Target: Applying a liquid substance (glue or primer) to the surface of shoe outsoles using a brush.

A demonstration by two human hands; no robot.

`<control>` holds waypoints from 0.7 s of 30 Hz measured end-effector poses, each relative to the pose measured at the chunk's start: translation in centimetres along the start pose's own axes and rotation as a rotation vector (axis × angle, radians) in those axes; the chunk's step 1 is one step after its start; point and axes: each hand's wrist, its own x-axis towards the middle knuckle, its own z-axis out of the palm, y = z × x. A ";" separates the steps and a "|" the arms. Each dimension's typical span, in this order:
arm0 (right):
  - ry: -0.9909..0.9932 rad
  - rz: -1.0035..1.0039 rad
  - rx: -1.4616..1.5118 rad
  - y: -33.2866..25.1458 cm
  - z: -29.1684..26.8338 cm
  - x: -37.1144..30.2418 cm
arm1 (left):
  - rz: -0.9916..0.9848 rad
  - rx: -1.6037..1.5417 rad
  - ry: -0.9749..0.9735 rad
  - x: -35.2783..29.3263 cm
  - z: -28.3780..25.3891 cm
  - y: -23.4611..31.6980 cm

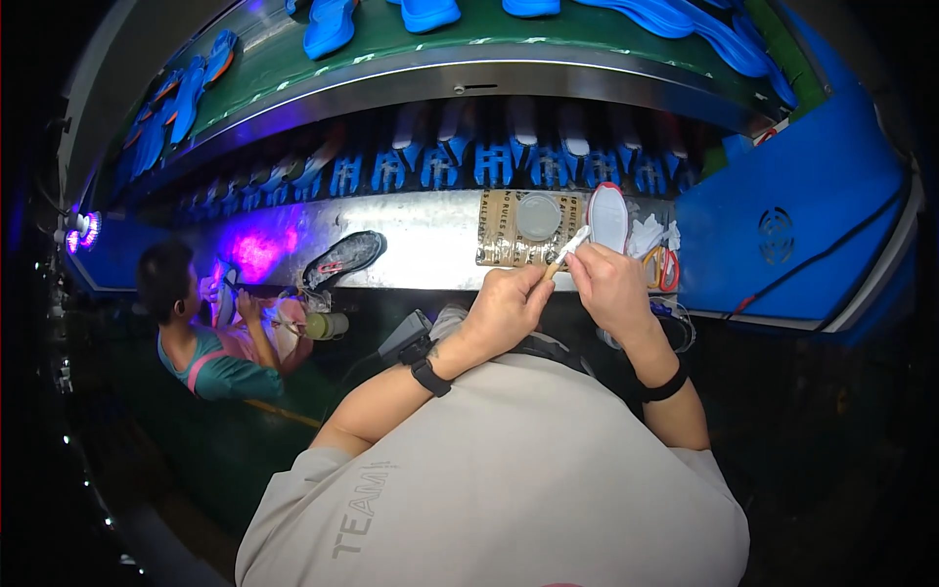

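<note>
My left hand (pixel 509 307) pinches the wooden handle of a small brush (pixel 558 265) with a pale tip. The closed fingers of my right hand (pixel 612 287) are at the brush's pale end and seem to grip it; the exact contact is hidden. Just beyond my right hand a shoe (pixel 608 217) shows its white sole and a red toe edge. A round translucent lid or dish (pixel 539 215) sits on a taped cardboard piece (pixel 496 245) in front of my hands. Crumpled white paper (pixel 646 236) lies beside the shoe, near red-and-orange-handled scissors (pixel 668 269).
A dark shoe (pixel 344 258) lies on the metal bench (pixel 421 235). Behind it are shoes on blue racks (pixel 494 164). Above runs a green conveyor (pixel 264 73) bearing blue soles. At left a person (pixel 215 328) handles a shoe; a blue machine panel (pixel 792 235) stands right.
</note>
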 end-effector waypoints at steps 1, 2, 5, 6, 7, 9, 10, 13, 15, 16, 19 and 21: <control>0.002 -0.046 0.016 0.4 0.2 0.0 | 0.045 0.011 0.008 0.1 0.1 -0.2; 0.001 -0.045 0.016 0.8 0.1 -0.1 | 0.089 0.022 0.017 0.1 0.2 -0.4; -0.164 0.237 0.457 1.9 -0.2 -0.4 | 0.106 0.044 -0.015 0.1 0.0 0.4; -0.137 0.133 0.484 2.3 -0.2 -0.6 | 0.103 0.043 -0.017 0.0 -0.1 0.8; -0.109 0.029 0.510 2.6 -0.2 -0.7 | -0.026 -0.052 -0.087 0.0 -0.2 1.2; -0.055 0.061 0.556 2.3 -0.4 -1.0 | -0.158 -0.148 -0.161 0.2 -1.0 1.8; 0.002 0.084 0.602 2.3 -0.4 -1.1 | -0.515 -0.603 -0.314 0.8 -1.9 1.7; -0.068 0.406 0.806 2.9 -0.8 -0.9 | -0.827 -0.980 -0.426 0.4 -1.7 2.1; -0.078 0.518 1.008 3.0 0.4 -1.5 | -0.399 -0.323 -0.283 0.0 -0.9 1.7; -0.030 0.556 1.151 2.7 0.8 -1.7 | -0.071 -0.068 -0.150 -0.1 -0.8 2.0; 0.024 0.587 1.200 2.8 1.2 -1.6 | -0.079 -0.028 -0.130 0.5 -1.1 2.7; 0.165 0.082 0.480 1.9 0.8 -1.3 | -0.093 -0.021 -0.133 0.3 -1.1 2.8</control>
